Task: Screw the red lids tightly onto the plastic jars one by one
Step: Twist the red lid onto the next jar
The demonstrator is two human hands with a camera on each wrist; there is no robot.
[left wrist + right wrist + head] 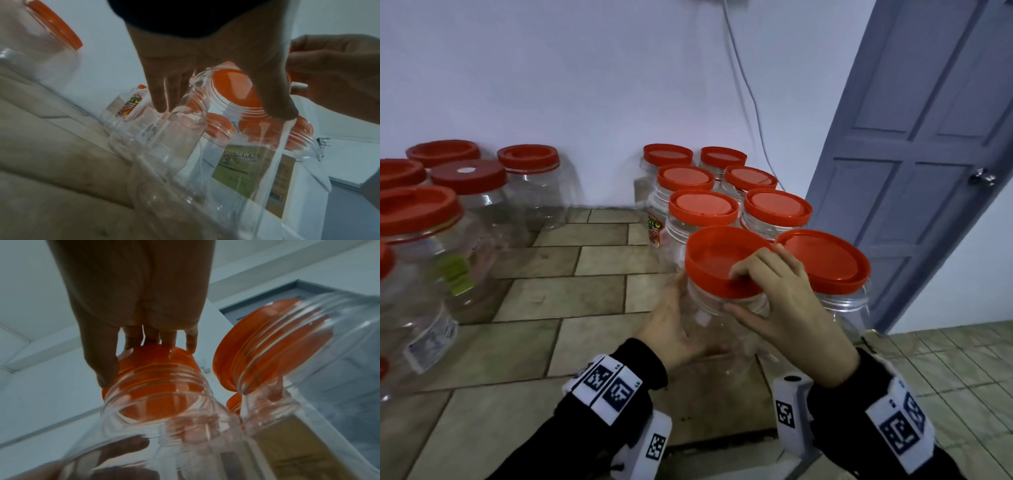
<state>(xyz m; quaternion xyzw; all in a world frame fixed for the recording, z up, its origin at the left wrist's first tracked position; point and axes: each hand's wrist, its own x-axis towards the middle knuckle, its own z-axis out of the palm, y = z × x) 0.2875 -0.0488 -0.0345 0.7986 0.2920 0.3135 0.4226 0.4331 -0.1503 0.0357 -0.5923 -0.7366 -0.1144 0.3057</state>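
Note:
A clear plastic jar [717, 329] is held tilted above the tiled floor. A red lid [717, 262] sits on its neck. My left hand [674, 325] grips the jar's body from the left side. My right hand [777, 301] holds the lid, fingers curled over its top and thumb under the rim. In the right wrist view the lid [152, 371] sits over the jar's threaded neck [156, 392] with my fingertips [131, 344] on it. In the left wrist view my fingers [162, 97] wrap the jar [185, 129].
Several lidded jars [777, 209] stand in a cluster behind the held one, and one large lidded jar [825, 263] is just to its right. More lidded jars [417, 219] stand at the left. A grey door [928, 154] is at the right; a white wall behind.

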